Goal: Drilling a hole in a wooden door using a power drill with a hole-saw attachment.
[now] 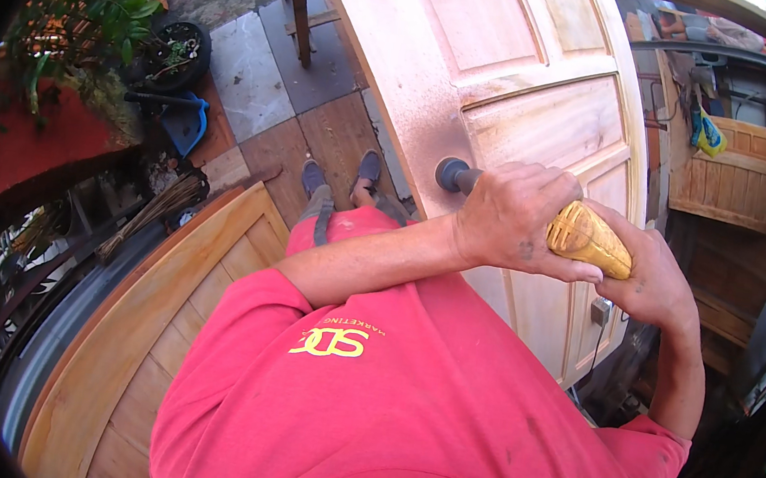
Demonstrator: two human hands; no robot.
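Observation:
A pale wooden panelled door [546,111] lies in front of me. Both hands are closed on a yellow and dark power drill [593,241]. My left hand [520,218] wraps around it nearer its front, and my right hand [646,271] grips the rear beside the vented yellow housing. At the drill's front, a dark round cutting head [451,174] meets the door's stile. Brown dust is scattered on the wood around that head. My fingers hide the middle of the tool.
Another wooden door [121,379] stands close at my left. Beyond it are a twig broom [154,215], a blue dustpan [185,123] and a potted plant [176,54]. A dark wooden leg [295,6] stands under the far side. A grey box with a cord [600,310] hangs by the door's right.

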